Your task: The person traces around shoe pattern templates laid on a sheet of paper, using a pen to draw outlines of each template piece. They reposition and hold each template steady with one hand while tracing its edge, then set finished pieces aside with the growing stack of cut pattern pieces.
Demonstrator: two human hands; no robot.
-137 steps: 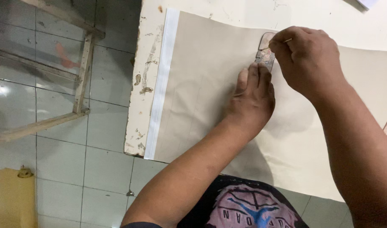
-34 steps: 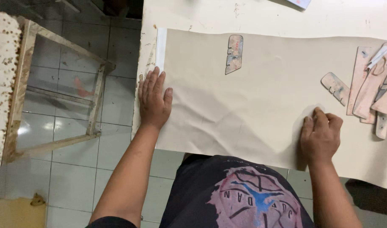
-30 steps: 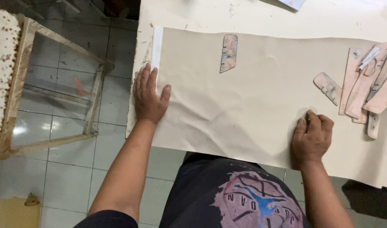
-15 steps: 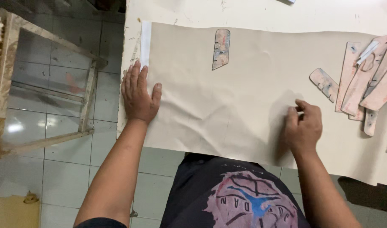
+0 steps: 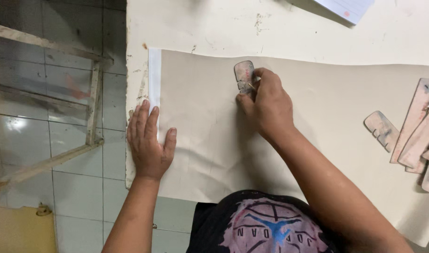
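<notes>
Left hand (image 5: 150, 143) flat, fingers apart, at the sheet's (image 5: 214, 140) left edge — right hand (image 5: 266, 103) fingers clamped on template (image 5: 244, 75).

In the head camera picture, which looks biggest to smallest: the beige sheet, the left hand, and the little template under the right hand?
1. Beige sheet
2. Left hand
3. Template, partly hidden by the right hand

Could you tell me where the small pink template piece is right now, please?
In the head view, the template piece lies upper centre on the beige sheet, under the right hand.
</notes>
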